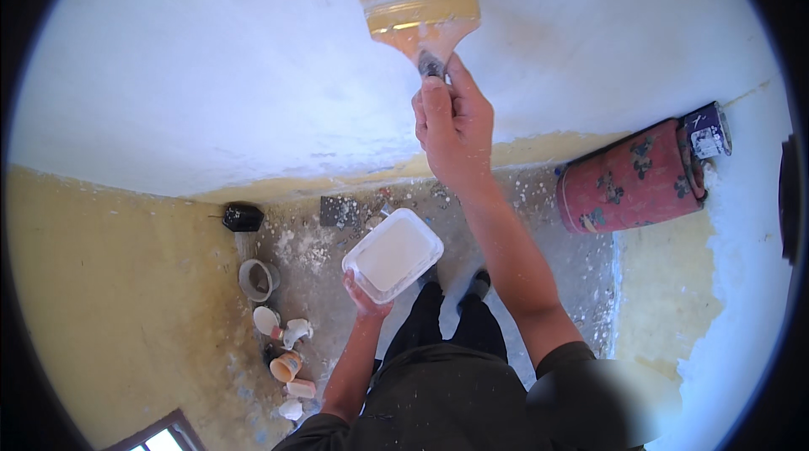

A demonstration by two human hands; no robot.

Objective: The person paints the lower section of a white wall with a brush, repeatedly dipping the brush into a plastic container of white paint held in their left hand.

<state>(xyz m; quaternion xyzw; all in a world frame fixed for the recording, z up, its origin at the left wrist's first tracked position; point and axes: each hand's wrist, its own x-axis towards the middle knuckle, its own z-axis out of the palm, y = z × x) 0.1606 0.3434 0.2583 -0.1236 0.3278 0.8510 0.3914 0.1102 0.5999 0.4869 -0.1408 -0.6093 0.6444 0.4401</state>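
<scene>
Reaching up and forward, the right arm runs nearly straight from the shoulder, with a slight bend at the elbow. The right hand (pixel 455 118) is closed on the handle of a wide brush (pixel 421 9), thumb laid along the near side, fingers curled behind it. The brush is held up before the white-coated wall (pixel 211 72), bristles pointing away from the person.

The left arm is bent lower down, its forearm angled inward. The left hand (pixel 366 293) grips a white tub (pixel 412 276) at its near left corner, thumb at the side, so the tub sits tilted above the floor (pixel 531 224) and in front of the body. White paint (pixel 393 256) shows inside it.

The bristle ends reach the top of the view, and whether they touch the wall is impossible to tell. Most of the right fingers are hidden by the hand itself; those of the left lie out of sight beneath the tub. The tub also hides part of 1 of the 2 feet (pixel 476 287). A pale blur covers the area by the right shoulder.

At the floor's far right corner is a red roll (pixel 632 181), a purple can (pixel 706 129) just beside its end. A black container (pixel 243 217) is at the far left corner; small items along the left edge are hard to make out.
</scene>
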